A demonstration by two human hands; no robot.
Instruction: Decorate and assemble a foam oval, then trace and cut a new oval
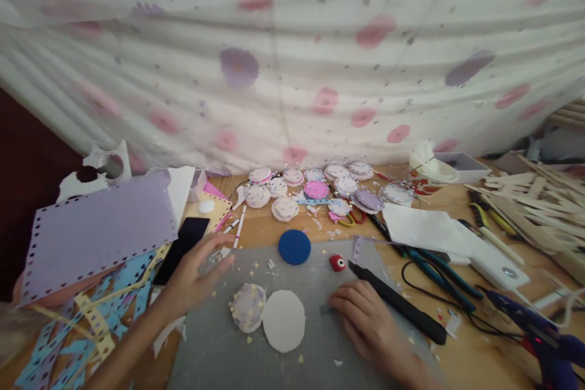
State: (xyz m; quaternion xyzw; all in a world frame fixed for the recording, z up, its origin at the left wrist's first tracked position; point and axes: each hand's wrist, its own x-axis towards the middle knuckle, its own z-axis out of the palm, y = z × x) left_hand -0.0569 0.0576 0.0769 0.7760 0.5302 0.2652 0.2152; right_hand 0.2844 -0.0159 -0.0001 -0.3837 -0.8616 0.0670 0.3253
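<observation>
Mat [210,356] in gray, flecked with scraps, fills the lower center of the frame before you, bearing a white disc [284,321] and, against its left edge, a ruffled disc [248,308] dotted with yellow. Your left hand [197,271], at center left, is open with fingers parted, showing nothing in its grasp, near a phone [185,247]. Your right hand [365,320], at lower right of center, is palm down with fingers loosely bent beside a black tool [402,304]; whether it has hold of anything beneath them, you cannot tell from this angle. Above the pair of discs sits a blue disc [295,247], with a red bead [337,263] to its right. Finished-looking rosettes [315,189] crowd the middle of the frame below a flowered curtain [292,61]. A purple sheet [100,234] lies over cut strips [121,301] at lower left; a glue gun [543,335] occupies the lower right corner.
</observation>
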